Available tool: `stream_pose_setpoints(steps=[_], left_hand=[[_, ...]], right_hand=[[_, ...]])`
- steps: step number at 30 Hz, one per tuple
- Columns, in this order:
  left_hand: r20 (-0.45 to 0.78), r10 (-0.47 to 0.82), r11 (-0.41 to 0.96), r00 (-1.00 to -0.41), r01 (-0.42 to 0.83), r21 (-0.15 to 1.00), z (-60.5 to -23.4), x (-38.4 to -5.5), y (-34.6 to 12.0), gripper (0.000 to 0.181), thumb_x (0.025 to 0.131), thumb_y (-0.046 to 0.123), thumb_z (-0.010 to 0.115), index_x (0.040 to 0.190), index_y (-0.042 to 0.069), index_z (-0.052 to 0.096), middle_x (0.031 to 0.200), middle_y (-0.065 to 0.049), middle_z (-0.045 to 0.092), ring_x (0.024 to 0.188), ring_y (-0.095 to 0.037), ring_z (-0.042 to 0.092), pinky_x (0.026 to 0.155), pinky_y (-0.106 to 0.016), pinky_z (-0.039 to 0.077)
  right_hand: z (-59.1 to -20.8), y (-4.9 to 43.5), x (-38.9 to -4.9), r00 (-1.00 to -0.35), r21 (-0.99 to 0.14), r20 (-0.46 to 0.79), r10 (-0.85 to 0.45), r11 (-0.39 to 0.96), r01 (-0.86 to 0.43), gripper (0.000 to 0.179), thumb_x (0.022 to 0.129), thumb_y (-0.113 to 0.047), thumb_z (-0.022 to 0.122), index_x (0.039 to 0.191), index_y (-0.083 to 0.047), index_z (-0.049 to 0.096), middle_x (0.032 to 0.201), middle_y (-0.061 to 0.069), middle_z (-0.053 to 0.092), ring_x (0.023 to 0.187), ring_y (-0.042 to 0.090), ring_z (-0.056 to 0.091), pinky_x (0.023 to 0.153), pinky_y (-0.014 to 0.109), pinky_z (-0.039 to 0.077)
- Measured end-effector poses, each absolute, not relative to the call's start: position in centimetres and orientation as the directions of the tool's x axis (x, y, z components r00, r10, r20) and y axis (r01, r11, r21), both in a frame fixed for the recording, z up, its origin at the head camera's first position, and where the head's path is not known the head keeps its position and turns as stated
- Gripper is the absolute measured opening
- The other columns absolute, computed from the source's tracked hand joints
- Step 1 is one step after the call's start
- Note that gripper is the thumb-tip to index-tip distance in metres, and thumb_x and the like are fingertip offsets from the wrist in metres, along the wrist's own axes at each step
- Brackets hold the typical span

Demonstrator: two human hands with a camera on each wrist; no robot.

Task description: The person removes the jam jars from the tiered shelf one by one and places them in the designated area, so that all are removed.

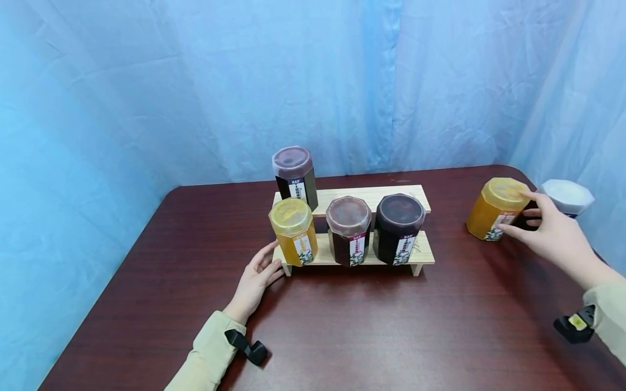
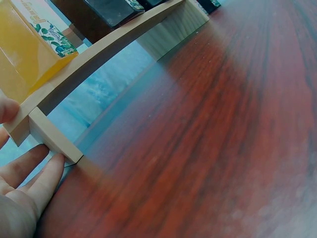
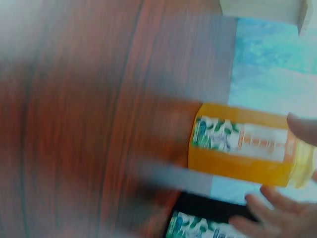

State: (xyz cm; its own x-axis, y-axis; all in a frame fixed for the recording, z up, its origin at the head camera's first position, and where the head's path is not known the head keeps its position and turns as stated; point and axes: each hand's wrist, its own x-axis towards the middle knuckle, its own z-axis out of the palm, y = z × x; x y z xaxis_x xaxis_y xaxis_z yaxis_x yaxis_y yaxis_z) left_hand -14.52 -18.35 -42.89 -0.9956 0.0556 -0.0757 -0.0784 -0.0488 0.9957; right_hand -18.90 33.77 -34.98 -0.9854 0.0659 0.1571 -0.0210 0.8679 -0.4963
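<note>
My right hand [image 1: 557, 233] has its thumb and index finger about the upper part of a yellow octagonal jar [image 1: 491, 217]. In the right wrist view this jar [image 3: 233, 148] stands on the table, thumb near its lid. My left hand [image 1: 256, 279] touches the left end of a two-tier wooden rack [image 1: 320, 258]; in the left wrist view its fingertips rest against the rack's leg [image 2: 57, 136]. The lower tier bears another yellow jar [image 1: 295, 236], a reddish-brown jar [image 1: 342, 244] and a dark jar [image 1: 391, 239]. A purple-lidded dark jar [image 1: 308, 187] stands on the upper tier's left.
A white-lidded jar [image 1: 569, 193] stands just behind my right hand, partly hidden; its dark body [image 3: 203, 203] shows in the right wrist view. Blue curtains [image 1: 293, 81] hang behind the dark red wooden table [image 1: 367, 336].
</note>
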Motion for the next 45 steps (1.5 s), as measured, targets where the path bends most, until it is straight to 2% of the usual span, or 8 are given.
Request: stream_pose_setpoints(steps=[6, 9, 12, 15, 18, 21, 24, 45], left_hand=[[-0.079, 0.058, -0.042, -0.995, -0.082, 0.996, -42.9, -14.5, -18.3, 0.051, 0.096, 0.011, 0.054, 0.144, 0.016, 0.037, 0.144, -0.018, 0.04, 0.121, -0.023, 0.051, 0.096, -0.037, 0.048], [-0.08, 0.06, -0.039, -0.995, -0.082, 0.996, -42.9, -14.5, -18.3, 0.051, 0.096, 0.011, 0.054, 0.144, 0.016, 0.037, 0.144, -0.018, 0.041, 0.121, -0.024, 0.05, 0.096, -0.038, 0.048], [-0.079, 0.061, -0.038, -0.995, -0.082, 0.996, -42.9, -14.5, -18.3, 0.051, 0.096, 0.012, 0.054, 0.144, 0.016, 0.038, 0.146, -0.017, 0.038, 0.125, -0.026, 0.048, 0.097, -0.039, 0.047], [-0.078, 0.063, -0.039, -0.995, -0.081, 0.996, -42.9, -14.5, -18.3, 0.051, 0.096, 0.012, 0.054, 0.144, 0.016, 0.037, 0.148, -0.017, 0.036, 0.126, -0.027, 0.046, 0.097, -0.04, 0.047], [-0.08, 0.065, -0.038, -0.995, -0.082, 0.996, -42.9, -14.5, -18.3, 0.051, 0.096, 0.013, 0.054, 0.145, 0.016, 0.037, 0.147, -0.018, 0.037, 0.125, -0.027, 0.047, 0.097, -0.039, 0.048], [-0.08, 0.062, -0.04, -0.995, -0.082, 0.996, -42.8, -14.5, -18.3, 0.051, 0.096, 0.012, 0.054, 0.144, 0.016, 0.037, 0.146, -0.017, 0.038, 0.124, -0.025, 0.048, 0.096, -0.037, 0.048], [-0.076, 0.056, -0.039, -0.996, -0.078, 0.996, -42.8, -14.5, -18.3, 0.051, 0.096, 0.011, 0.054, 0.144, 0.016, 0.038, 0.146, -0.017, 0.039, 0.123, -0.024, 0.049, 0.095, -0.036, 0.049], [-0.08, 0.059, -0.03, -0.995, -0.082, 0.996, -42.6, -14.4, -18.3, 0.051, 0.096, 0.013, 0.054, 0.145, 0.017, 0.037, 0.145, -0.018, 0.04, 0.122, -0.025, 0.05, 0.098, -0.039, 0.047]], right_hand=[[-35.2, 32.1, -17.5, -0.967, -0.517, 0.216, 0.135, 0.856, 0.004, 0.076, 0.088, -0.039, 0.064, 0.139, 0.007, 0.03, 0.117, 0.035, 0.048, 0.103, 0.05, 0.05, 0.078, 0.062, 0.044], [-35.2, 31.6, -17.0, -0.964, -0.531, 0.241, 0.109, 0.847, -0.037, 0.071, 0.088, -0.036, 0.066, 0.136, 0.005, 0.034, 0.114, 0.032, 0.051, 0.099, 0.046, 0.053, 0.069, 0.038, 0.05], [-35.1, 31.3, -16.8, -0.962, -0.542, 0.264, 0.071, 0.836, -0.087, 0.065, 0.086, -0.035, 0.068, 0.132, 0.002, 0.04, 0.112, 0.03, 0.056, 0.096, 0.042, 0.055, 0.061, 0.014, 0.039], [-35.1, 30.8, -16.7, -0.963, -0.547, 0.264, 0.046, 0.83, -0.11, 0.06, 0.086, -0.035, 0.068, 0.126, 0.002, 0.044, 0.11, 0.028, 0.058, 0.095, 0.04, 0.056, 0.058, 0.005, 0.033], [-35.0, 30.2, -16.8, -0.965, -0.557, 0.259, 0.043, 0.823, -0.112, 0.058, 0.087, -0.035, 0.068, 0.124, 0.003, 0.045, 0.111, 0.028, 0.058, 0.096, 0.04, 0.057, 0.059, 0.004, 0.033], [-34.6, 29.6, -17.0, -0.963, -0.585, 0.264, 0.043, 0.801, -0.125, 0.058, 0.087, -0.034, 0.068, 0.126, 0.003, 0.045, 0.113, 0.029, 0.057, 0.085, 0.008, 0.062, 0.058, 0.003, 0.034], [-33.9, 28.8, -17.5, -0.964, -0.627, 0.26, 0.049, 0.768, -0.13, 0.062, 0.087, -0.034, 0.068, 0.13, 0.002, 0.042, 0.118, 0.028, 0.055, 0.078, -0.021, 0.045, 0.058, 0.002, 0.036], [-28.8, 22.1, -19.7, -0.956, -0.773, 0.289, 0.056, 0.602, -0.199, 0.064, 0.081, -0.037, 0.073, 0.132, -0.013, 0.042, 0.121, 0.006, 0.054, 0.086, -0.018, 0.05, 0.067, 0.003, 0.042]])
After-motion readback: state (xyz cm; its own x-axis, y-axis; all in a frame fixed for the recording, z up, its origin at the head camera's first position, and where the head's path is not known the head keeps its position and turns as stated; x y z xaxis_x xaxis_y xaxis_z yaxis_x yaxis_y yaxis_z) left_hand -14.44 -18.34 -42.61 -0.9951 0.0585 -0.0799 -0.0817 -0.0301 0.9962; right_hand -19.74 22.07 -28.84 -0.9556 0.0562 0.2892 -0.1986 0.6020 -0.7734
